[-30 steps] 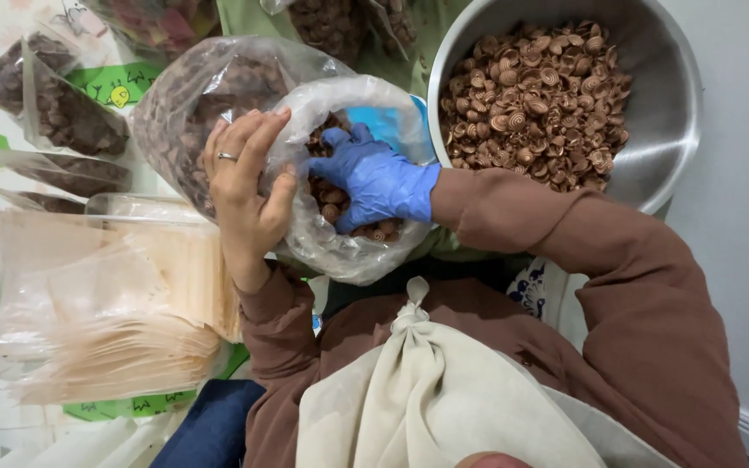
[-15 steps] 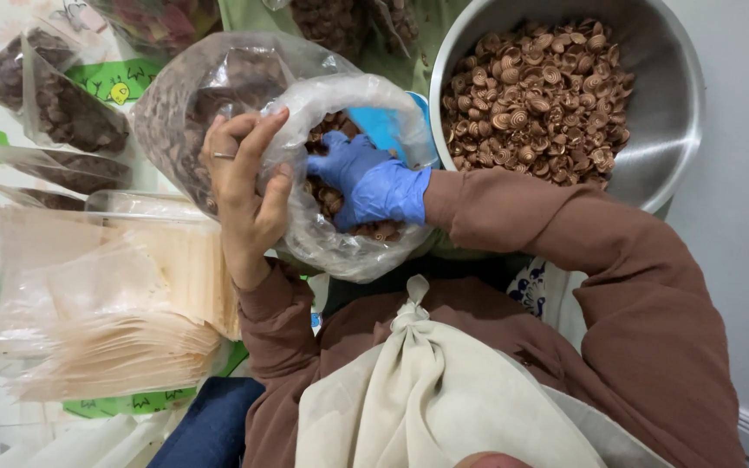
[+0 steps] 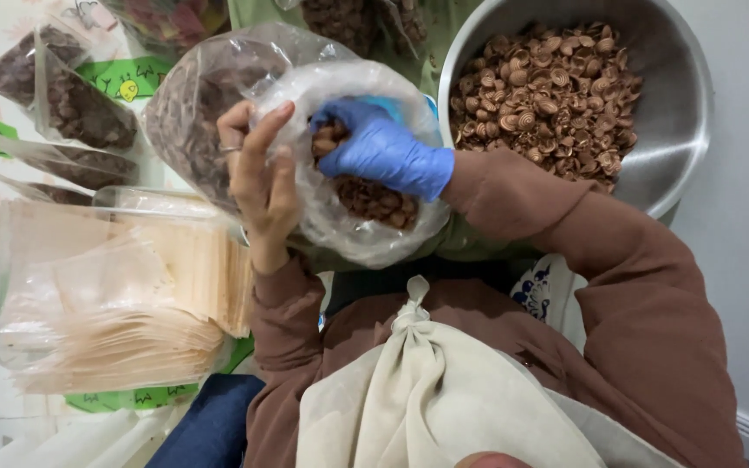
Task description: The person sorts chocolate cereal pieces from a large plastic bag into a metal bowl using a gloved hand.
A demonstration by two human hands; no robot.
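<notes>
One steel bowl (image 3: 687, 130) of brown pieces, two hands, one stack of empty bags (image 3: 106, 295).

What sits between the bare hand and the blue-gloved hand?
In the head view, only the clear plastic bag wall separates the left hand outside from the gloved right hand inside.

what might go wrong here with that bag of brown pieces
The clear plastic bag is thin and held up only by the left hand at its rim; if that grip slips, the brown pieces may spill. The gloved right hand is pushed inside, which could stretch or tear the film.
</notes>
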